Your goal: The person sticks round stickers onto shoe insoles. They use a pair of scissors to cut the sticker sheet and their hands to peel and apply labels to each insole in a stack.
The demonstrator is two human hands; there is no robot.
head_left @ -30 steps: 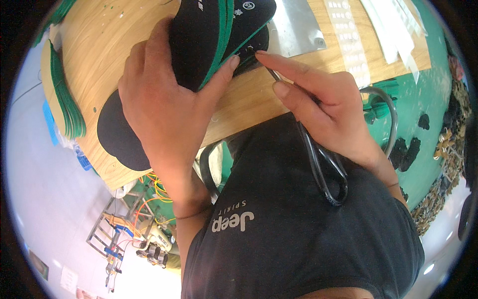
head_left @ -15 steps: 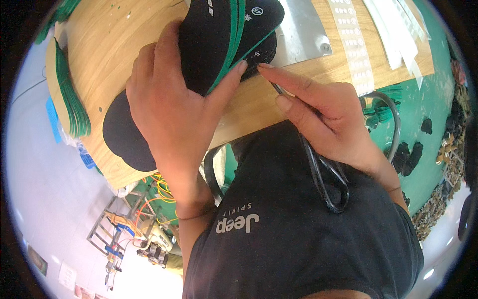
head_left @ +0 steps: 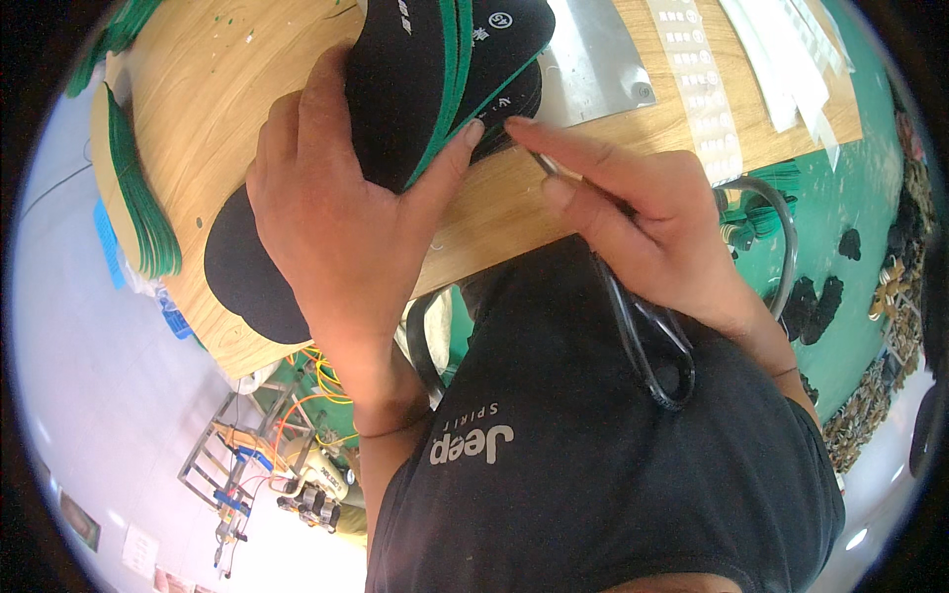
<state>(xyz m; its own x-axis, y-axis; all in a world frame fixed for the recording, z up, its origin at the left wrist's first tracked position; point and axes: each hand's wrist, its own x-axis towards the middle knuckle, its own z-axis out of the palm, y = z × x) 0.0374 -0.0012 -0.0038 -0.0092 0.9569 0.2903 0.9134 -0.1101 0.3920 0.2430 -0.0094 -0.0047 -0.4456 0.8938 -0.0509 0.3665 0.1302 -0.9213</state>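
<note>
My left hand [head_left: 341,208] is wrapped over a fanned pile of black insoles [head_left: 395,124] with green edges, fingers at the left side and thumb pressed along the green edge. White print shows on the upper black faces. My right hand [head_left: 657,222] grips scissors [head_left: 623,316] with long black loop handles hanging toward my shirt. Only a short metal part of the scissors shows between index finger and thumb; the blades are mostly hidden. That index fingertip is close to the lower insoles and to my left thumb. Another black insole [head_left: 242,267] lies under my left wrist.
On the wooden table [head_left: 524,212] are a metal plate [head_left: 598,69], a strip of printed labels [head_left: 697,89] and white strips [head_left: 776,79]. A stack of tan-topped, green-edged insoles [head_left: 143,203] sits at the left edge. A bent metal tube [head_left: 788,237] is at right.
My left hand and the insoles have shifted slightly left and up. My right hand has moved a little the same way, and the scissor handles have swung slightly.
</note>
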